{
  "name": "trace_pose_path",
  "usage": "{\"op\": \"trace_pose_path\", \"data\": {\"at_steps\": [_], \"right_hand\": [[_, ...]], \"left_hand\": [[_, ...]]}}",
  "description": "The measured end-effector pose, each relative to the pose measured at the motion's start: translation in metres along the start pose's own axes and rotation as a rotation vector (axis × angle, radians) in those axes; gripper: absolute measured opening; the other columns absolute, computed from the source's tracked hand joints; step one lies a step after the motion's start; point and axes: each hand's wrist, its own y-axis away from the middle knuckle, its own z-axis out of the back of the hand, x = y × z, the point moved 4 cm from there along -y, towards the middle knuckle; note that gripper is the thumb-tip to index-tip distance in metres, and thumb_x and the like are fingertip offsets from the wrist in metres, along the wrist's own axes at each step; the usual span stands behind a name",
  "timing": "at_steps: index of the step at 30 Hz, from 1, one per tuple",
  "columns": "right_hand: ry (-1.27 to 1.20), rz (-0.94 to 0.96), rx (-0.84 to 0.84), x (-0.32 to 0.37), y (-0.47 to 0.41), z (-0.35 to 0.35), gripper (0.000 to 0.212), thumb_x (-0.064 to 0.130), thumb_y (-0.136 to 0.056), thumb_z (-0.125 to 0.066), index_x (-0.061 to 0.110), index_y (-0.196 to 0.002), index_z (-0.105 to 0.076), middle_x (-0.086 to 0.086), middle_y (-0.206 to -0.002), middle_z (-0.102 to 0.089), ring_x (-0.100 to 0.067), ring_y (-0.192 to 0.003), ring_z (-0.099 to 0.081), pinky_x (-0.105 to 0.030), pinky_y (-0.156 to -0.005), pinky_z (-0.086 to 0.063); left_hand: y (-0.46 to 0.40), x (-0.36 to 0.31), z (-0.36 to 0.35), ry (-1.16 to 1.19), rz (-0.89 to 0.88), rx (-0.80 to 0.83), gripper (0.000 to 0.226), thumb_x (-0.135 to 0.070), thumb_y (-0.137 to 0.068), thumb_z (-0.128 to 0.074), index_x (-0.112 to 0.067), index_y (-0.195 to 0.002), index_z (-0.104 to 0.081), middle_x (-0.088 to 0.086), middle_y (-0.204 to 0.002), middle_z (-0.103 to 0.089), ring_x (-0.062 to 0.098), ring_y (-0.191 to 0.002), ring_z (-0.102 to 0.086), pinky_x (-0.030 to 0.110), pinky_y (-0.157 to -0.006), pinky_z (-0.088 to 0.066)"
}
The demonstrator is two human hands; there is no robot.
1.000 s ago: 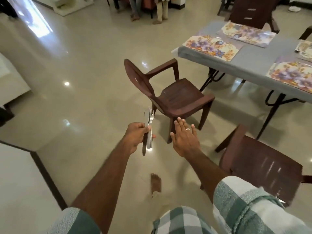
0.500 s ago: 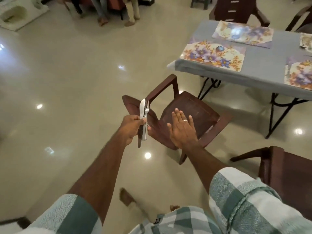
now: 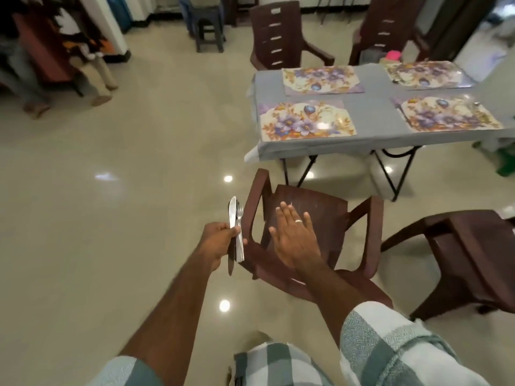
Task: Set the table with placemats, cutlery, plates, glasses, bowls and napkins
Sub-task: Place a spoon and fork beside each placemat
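My left hand (image 3: 218, 236) is shut on a bundle of cutlery (image 3: 235, 235), a knife and fork held upright, over the floor left of a brown chair. My right hand (image 3: 294, 236) is flat with fingers apart, empty, above that chair's seat. Ahead stands the table with a grey cloth (image 3: 370, 107). Floral placemats lie on it: near left (image 3: 306, 121), far left (image 3: 322, 79), near right (image 3: 448, 114) and far right (image 3: 426, 73). Small cutlery pieces seem to lie at the edges of the right-hand mats; they are blurred.
A brown plastic chair (image 3: 312, 218) stands between me and the table, another (image 3: 473, 254) to its right. Two more chairs (image 3: 281, 37) stand behind the table. A dark stool (image 3: 209, 34) and people's legs (image 3: 94, 73) are far left. Glossy floor spreads left.
The view has swung up and toward the table, which now lies straight ahead and closer. Both hands keep their pose, the left still gripping the cutlery.
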Motion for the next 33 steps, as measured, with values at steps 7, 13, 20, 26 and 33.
{"op": "trace_pose_path", "data": {"at_steps": [7, 13, 20, 26, 33], "right_hand": [[0.009, -0.173, -0.076, 0.038, -0.080, -0.005, 0.062, 0.045, -0.107, -0.016, 0.015, -0.161, -0.014, -0.001, -0.169, -0.007, -0.018, -0.156, -0.004, -0.051, -0.126, -0.004], [-0.010, -0.277, -0.103, 0.060, -0.176, -0.003, 0.062, 0.046, -0.106, -0.015, 0.016, -0.161, -0.016, -0.001, -0.169, -0.011, -0.018, -0.156, -0.008, -0.050, -0.125, -0.005], [-0.097, -0.381, -0.179, 0.090, -0.265, 0.017, 0.050, 0.039, -0.107, -0.028, 0.016, -0.151, -0.036, -0.004, -0.152, -0.048, -0.022, -0.140, -0.045, -0.054, -0.121, -0.022], [-0.075, -0.485, -0.294, 0.095, -0.334, 0.016, 0.043, 0.038, -0.106, -0.030, 0.016, -0.135, -0.050, -0.009, -0.109, -0.072, -0.030, -0.101, -0.068, -0.052, -0.100, -0.045], [-0.083, -0.644, -0.363, 0.086, -0.425, 0.031, 0.047, 0.046, -0.102, -0.020, 0.020, -0.107, -0.060, -0.006, -0.081, -0.072, -0.032, -0.076, -0.068, -0.038, -0.068, -0.042]], "left_hand": [[-0.093, -0.061, 0.012, -0.103, -0.038, 0.176, 0.015, -0.009, -0.097, -0.064, 0.001, -0.089, -0.069, 0.015, -0.078, -0.069, 0.031, -0.075, -0.068, 0.043, -0.078, -0.057], [-0.172, -0.128, 0.034, -0.144, -0.031, 0.282, 0.016, -0.010, -0.097, -0.064, 0.006, -0.093, -0.068, 0.019, -0.081, -0.066, 0.032, -0.078, -0.064, 0.051, -0.082, -0.057], [-0.267, -0.201, 0.045, -0.169, -0.027, 0.355, 0.011, -0.009, -0.096, -0.065, -0.002, -0.090, -0.069, 0.018, -0.085, -0.065, 0.030, -0.080, -0.062, 0.053, -0.084, -0.057], [-0.339, -0.239, 0.023, -0.264, -0.017, 0.474, 0.011, -0.010, -0.094, -0.068, -0.001, -0.090, -0.072, 0.018, -0.084, -0.067, 0.031, -0.079, -0.059, 0.054, -0.079, -0.055], [-0.423, -0.294, -0.017, -0.317, 0.002, 0.645, 0.010, -0.006, -0.096, -0.064, 0.002, -0.095, -0.070, 0.020, -0.088, -0.074, 0.032, -0.078, -0.072, 0.057, -0.080, -0.060]]}}
